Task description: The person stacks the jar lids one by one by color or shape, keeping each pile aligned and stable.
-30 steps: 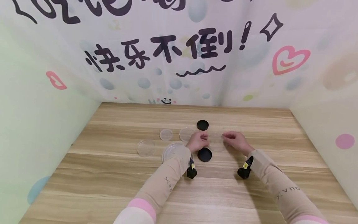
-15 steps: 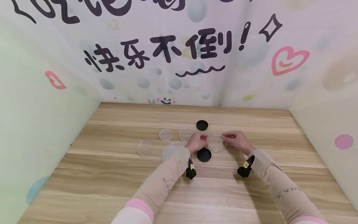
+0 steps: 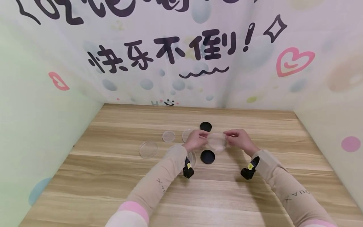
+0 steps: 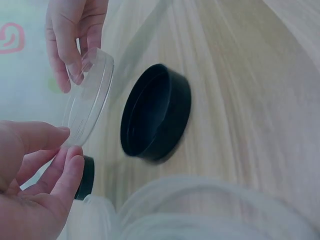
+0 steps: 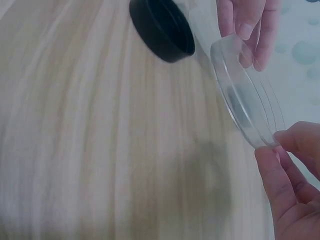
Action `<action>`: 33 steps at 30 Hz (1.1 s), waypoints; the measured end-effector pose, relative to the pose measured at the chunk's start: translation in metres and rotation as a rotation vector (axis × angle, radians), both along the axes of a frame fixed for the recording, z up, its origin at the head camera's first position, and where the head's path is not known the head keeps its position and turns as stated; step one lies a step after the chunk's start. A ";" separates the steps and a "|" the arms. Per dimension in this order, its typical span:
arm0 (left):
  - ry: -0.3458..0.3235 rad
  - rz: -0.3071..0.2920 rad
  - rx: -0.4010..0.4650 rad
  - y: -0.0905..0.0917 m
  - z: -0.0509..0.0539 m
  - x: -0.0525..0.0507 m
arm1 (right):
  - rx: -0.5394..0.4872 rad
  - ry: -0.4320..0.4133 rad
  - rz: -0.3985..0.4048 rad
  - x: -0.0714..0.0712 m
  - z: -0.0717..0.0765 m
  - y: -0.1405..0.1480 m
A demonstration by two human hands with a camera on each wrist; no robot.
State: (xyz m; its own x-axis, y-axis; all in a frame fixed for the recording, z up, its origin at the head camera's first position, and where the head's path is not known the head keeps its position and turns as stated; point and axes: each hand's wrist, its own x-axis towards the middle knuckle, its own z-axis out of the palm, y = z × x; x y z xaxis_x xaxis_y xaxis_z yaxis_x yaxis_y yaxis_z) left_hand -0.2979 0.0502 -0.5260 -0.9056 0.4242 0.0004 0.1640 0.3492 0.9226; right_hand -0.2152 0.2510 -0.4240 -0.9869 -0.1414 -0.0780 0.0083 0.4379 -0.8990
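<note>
Between the two hands a clear round dish (image 3: 217, 141) is held by its rim above the wooden table. The left hand (image 3: 197, 140) pinches its left edge with thumb and fingertips; the right hand (image 3: 239, 140) pinches the opposite edge. In the left wrist view the clear dish (image 4: 91, 100) is seen nearly edge-on, with the left hand (image 4: 40, 172) at its near side. The right wrist view shows the dish (image 5: 245, 95) tilted, the right hand (image 5: 295, 175) gripping its lower end. A black round lid (image 3: 208, 156) lies just below the dish.
Another black lid (image 3: 205, 126) lies behind the hands. To the left are a small clear disc (image 3: 168, 136), a larger clear one (image 3: 148, 149) and more clear round pieces (image 3: 192, 159), partly under the left arm. A printed cloth (image 3: 170, 78) rises behind the table.
Both hands have lifted the clear dish slightly and moved it a little back and to the left. The left forearm has shifted left, covering more of the clear pieces. The black lids have not moved.
</note>
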 end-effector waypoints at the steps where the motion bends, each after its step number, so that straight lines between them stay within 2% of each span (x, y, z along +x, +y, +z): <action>1: -0.021 0.009 -0.007 -0.006 0.032 0.018 | 0.002 -0.002 -0.001 0.000 0.001 -0.001; 2: -0.026 0.015 -0.014 -0.010 0.056 0.032 | 0.000 -0.001 0.002 -0.001 0.002 -0.002; 4: -0.049 0.030 -0.040 -0.018 0.092 0.052 | -0.010 0.001 0.012 -0.001 0.003 -0.005; 5: -0.037 0.035 -0.049 -0.020 0.101 0.057 | -0.020 0.000 0.013 -0.002 0.004 -0.007; 7: -0.012 0.039 -0.071 -0.025 0.110 0.061 | -0.043 -0.003 0.017 -0.003 0.005 -0.010; 11: 0.029 0.044 -0.117 -0.034 0.114 0.060 | -0.068 -0.002 0.037 -0.003 0.008 -0.018; 14: 0.009 0.043 -0.124 -0.040 0.116 0.058 | -0.071 0.000 0.059 -0.003 0.010 -0.024; 18: -0.054 0.039 -0.089 -0.048 0.121 0.059 | -0.071 -0.002 0.082 -0.003 0.012 -0.033; 22: -0.091 0.038 -0.077 -0.057 0.125 0.059 | -0.099 -0.005 0.101 -0.002 0.012 -0.041; 25: -0.069 0.013 -0.103 -0.065 0.127 0.058 | -0.106 -0.001 0.122 -0.001 0.012 -0.048; 33: -0.014 -0.104 -0.167 -0.087 0.127 0.059 | -0.089 0.015 0.192 0.001 0.010 -0.068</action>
